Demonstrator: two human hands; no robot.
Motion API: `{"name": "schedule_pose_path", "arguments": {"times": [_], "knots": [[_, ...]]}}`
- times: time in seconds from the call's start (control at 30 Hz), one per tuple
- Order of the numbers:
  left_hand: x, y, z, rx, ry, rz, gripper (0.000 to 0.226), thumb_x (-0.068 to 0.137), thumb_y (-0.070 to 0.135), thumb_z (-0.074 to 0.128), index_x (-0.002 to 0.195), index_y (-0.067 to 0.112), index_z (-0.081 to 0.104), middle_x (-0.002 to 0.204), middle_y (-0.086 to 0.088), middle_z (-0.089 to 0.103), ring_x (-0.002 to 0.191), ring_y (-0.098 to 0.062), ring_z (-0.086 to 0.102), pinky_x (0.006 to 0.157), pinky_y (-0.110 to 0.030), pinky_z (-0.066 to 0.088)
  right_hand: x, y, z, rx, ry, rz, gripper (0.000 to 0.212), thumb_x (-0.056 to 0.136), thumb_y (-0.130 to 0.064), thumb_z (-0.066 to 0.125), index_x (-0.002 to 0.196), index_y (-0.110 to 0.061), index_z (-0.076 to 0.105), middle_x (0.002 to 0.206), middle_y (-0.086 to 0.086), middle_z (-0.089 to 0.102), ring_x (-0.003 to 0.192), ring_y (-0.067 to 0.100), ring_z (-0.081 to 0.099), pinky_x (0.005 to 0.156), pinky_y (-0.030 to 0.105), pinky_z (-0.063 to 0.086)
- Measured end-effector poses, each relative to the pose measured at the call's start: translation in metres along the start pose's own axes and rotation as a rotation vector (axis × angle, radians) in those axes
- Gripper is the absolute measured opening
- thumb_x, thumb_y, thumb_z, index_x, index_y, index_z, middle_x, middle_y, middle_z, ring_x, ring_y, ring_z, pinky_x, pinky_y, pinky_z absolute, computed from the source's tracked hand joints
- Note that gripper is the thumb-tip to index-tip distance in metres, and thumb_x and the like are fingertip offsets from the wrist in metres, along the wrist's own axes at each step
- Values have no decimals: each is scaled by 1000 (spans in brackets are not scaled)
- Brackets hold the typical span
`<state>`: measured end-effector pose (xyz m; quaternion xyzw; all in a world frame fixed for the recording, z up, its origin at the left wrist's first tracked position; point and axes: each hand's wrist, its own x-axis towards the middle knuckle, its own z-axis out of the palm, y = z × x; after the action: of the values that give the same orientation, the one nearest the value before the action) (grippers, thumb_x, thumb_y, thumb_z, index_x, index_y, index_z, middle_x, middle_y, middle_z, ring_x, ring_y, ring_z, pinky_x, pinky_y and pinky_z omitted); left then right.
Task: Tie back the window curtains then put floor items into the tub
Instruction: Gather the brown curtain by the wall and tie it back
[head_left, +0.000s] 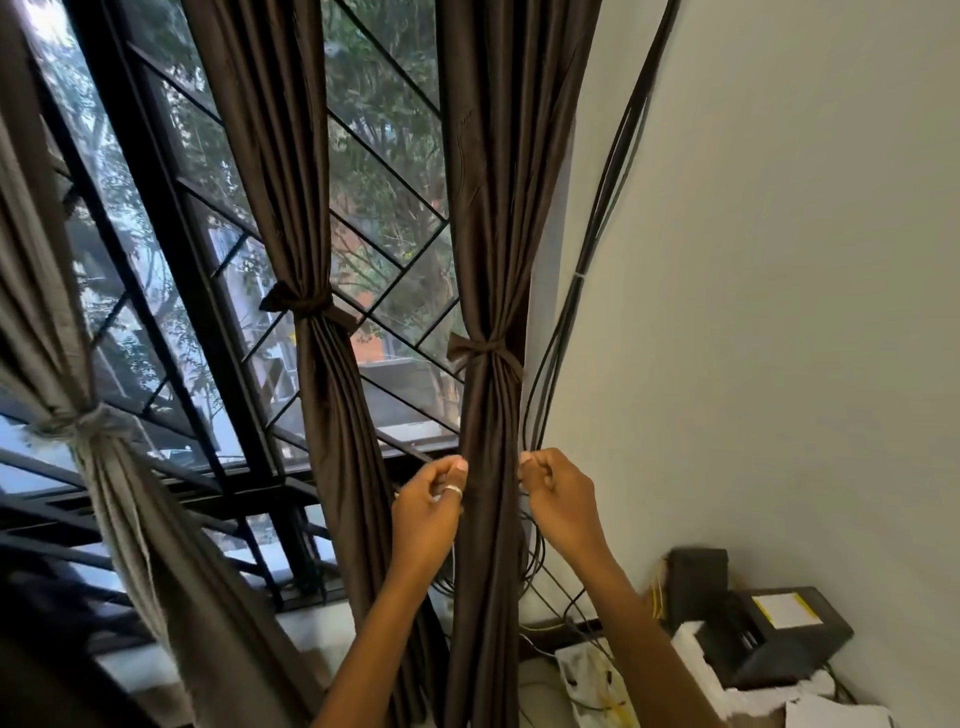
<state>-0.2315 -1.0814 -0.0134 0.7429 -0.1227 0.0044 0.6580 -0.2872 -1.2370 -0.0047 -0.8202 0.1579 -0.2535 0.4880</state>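
Our left hand (428, 501), a ring on one finger, and right hand (553, 491) sit either side of the right brown curtain (491, 260), below its tie (485, 353). Both grips are curled narrow, fingertips at the fabric edges; whether they pinch cloth we cannot tell. Middle brown curtain (311, 234) is tied, so is the grey curtain (98, 431) at left. Black cables (597, 234) run down the wall just beside our right hand. Lower right: a black box (779, 639) with a yellow-edged label (787, 610), writing unreadable. No tub in view.
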Motion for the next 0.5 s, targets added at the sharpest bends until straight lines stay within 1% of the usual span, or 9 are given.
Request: {"name": "schedule_pose_path", "arguments": {"times": [0.07,0.13,0.17,0.23,0.3,0.33,0.4,0.43,0.5], "knots": [[-12,-5,0,-26,-27,-59,27,98,36,59,120,24,68,99,13,73,90,1,69,84,-27,59,-7,8,7,63,0,47,21,102,-35,53,88,-24,64,86,-2,70,83,12,68,77,35,56],[-26,-13,-1,-21,-45,-94,28,97,37,60,121,25,66,103,16,71,94,1,68,89,-29,57,-15,19,16,92,-18,91,22,102,-39,53,90,-25,66,86,-3,71,83,14,69,79,46,58],[-33,-18,-2,-20,-51,-117,27,97,37,60,120,25,66,103,15,71,95,0,68,91,-31,57,-19,27,20,94,-23,114,24,101,-42,53,91,-25,67,85,-3,71,82,15,69,79,49,58],[-49,-29,-3,-47,-50,-181,25,97,35,60,119,23,65,100,11,72,93,0,68,91,-33,57,-30,43,25,102,-16,171,31,97,-50,52,88,-25,67,83,-3,71,81,17,70,78,51,58],[-65,-40,-3,-79,-24,-244,23,99,31,59,120,22,61,95,10,70,82,7,66,83,-27,56,-43,63,30,102,-14,236,42,92,-62,47,83,-25,65,80,-2,71,79,20,69,77,52,57],[-71,-46,-3,-89,8,-274,24,99,30,59,121,21,60,95,10,68,80,7,65,82,-26,54,-51,73,33,98,-21,269,48,89,-67,45,81,-24,64,78,-1,70,77,22,69,77,53,57],[-82,-61,-3,-108,96,-338,27,99,28,58,124,16,59,102,6,68,92,-2,63,92,-31,51,-69,91,44,105,-42,334,58,84,-76,42,79,-21,62,76,2,69,76,26,68,76,54,57],[-88,-68,-4,-111,126,-366,28,99,26,58,124,14,60,106,4,68,98,-7,62,96,-34,49,-78,99,50,105,-58,357,61,84,-76,41,79,-19,62,77,4,69,76,27,68,76,54,56],[-101,-84,-7,-105,149,-426,21,99,28,58,116,17,62,102,1,66,95,-13,61,94,-37,48,-97,107,64,105,-115,386,56,89,-70,43,78,-18,62,79,6,69,79,26,68,79,55,56]]}}
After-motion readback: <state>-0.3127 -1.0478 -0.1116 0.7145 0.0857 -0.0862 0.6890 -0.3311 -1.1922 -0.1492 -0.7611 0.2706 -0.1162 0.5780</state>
